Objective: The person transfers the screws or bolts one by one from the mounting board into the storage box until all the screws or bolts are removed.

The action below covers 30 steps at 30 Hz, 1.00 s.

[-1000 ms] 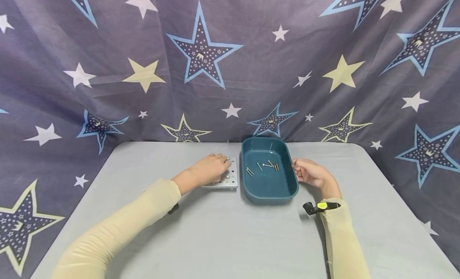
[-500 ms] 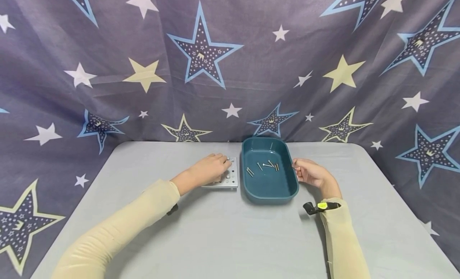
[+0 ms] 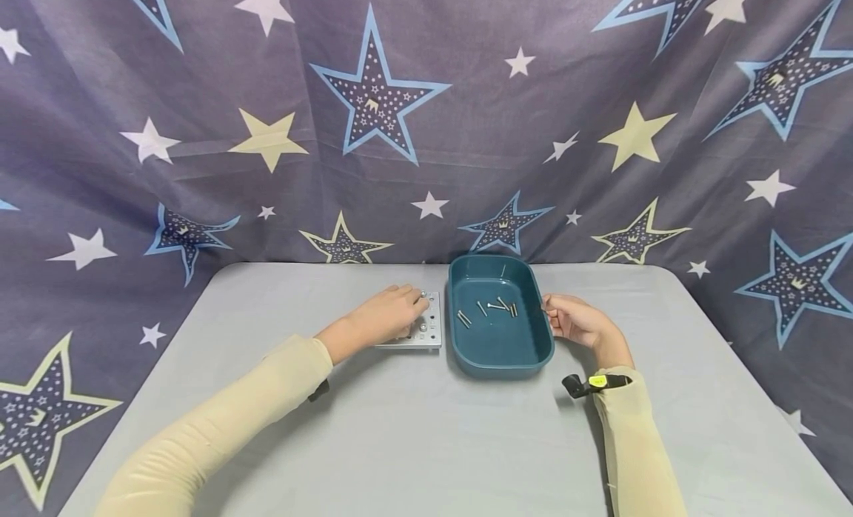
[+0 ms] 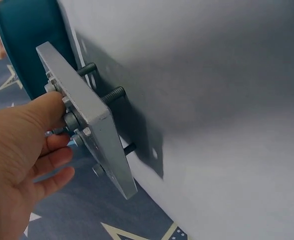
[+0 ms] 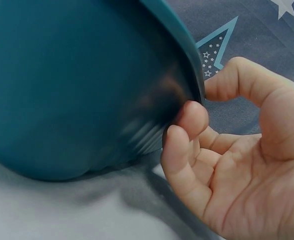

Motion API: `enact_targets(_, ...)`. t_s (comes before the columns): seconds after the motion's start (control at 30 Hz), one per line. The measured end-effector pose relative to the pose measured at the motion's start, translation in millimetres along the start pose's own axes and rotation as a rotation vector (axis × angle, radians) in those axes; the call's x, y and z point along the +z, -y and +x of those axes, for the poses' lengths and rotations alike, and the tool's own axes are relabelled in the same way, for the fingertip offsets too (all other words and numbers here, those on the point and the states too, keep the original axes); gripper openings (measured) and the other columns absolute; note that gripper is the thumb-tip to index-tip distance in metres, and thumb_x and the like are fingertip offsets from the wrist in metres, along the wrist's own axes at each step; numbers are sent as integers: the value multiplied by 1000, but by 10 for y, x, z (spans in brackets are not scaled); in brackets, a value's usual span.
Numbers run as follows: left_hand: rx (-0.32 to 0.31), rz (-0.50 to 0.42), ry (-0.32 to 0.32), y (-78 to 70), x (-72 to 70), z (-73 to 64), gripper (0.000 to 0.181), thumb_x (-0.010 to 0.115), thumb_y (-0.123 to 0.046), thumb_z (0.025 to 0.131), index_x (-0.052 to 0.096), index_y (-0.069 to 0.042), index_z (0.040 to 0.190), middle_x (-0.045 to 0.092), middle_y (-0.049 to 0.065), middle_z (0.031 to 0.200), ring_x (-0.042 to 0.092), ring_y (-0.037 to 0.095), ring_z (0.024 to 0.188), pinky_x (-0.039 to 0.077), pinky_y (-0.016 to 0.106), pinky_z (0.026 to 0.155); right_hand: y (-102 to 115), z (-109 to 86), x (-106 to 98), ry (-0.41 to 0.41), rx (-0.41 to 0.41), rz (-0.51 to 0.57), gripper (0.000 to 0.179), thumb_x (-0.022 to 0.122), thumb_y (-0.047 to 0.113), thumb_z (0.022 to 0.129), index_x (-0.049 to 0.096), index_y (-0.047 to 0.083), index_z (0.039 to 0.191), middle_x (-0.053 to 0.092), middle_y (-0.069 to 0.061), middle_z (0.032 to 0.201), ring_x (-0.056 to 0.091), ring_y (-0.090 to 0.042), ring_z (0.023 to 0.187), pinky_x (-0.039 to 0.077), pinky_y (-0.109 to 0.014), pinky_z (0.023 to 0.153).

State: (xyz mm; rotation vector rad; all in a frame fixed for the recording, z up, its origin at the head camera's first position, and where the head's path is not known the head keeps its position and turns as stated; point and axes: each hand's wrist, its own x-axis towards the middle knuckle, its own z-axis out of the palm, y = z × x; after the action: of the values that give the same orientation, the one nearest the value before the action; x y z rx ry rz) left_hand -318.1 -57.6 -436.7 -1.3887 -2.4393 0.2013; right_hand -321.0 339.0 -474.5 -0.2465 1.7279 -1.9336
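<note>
My left hand (image 3: 388,312) is over a silver metal plate (image 3: 434,330) with rows of holes. In the left wrist view, its thumb and forefinger pinch a bolt among the bolt heads (image 4: 71,120) on the plate's upper face; the fingertips are partly hidden. Threaded bolt ends (image 4: 114,95) stick out below the plate. To the plate's right stands a teal plastic bin (image 3: 493,354), with several loose screws (image 3: 496,306) on its floor. My right hand (image 3: 574,321) grips the bin's right rim (image 5: 194,60), thumb against the edge and curled fingers under it.
Both things stand toward the back of a pale grey table (image 3: 426,443). A dark curtain (image 3: 413,184) printed with stars hangs right behind the table's far edge.
</note>
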Motion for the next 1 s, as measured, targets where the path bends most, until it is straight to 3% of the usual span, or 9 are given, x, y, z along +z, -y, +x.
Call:
enact_targets(0.17, 24, 33, -37, 19, 35, -22, 29, 71, -13, 88, 62, -3, 113, 69, 14, 112, 66, 30, 103, 57, 42, 91, 6, 1, -4, 7, -2, 1, 34, 33, 3, 100, 64, 14, 93, 69, 8, 77, 63, -5, 69, 55, -22, 68)
enact_targets(0.4, 58, 35, -127, 54, 109, -55, 21, 69, -15, 90, 63, -7, 108, 68, 10, 103, 65, 26, 94, 57, 38, 82, 7, -9, -3, -7, 7, -8, 32, 34, 3, 99, 63, 15, 92, 69, 8, 77, 63, -5, 69, 55, -22, 68)
enact_targets(0.73, 46, -52, -163, 61, 96, -61, 15, 70, -13, 90, 66, -8, 103, 67, 7, 95, 63, 23, 87, 57, 37, 82, 10, -7, 6, -17, 21, -13, 32, 35, 4, 99, 63, 17, 90, 68, 8, 75, 62, -5, 69, 54, -21, 68)
enact_targets(1.0, 20, -98, -169, 99, 62, -50, 14, 71, -8, 83, 63, -9, 95, 58, 3, 85, 55, 20, 79, 53, 37, 79, 4, -3, 0, -31, 18, -23, 30, 35, 4, 98, 62, 16, 90, 66, 8, 74, 61, -5, 68, 54, -22, 67)
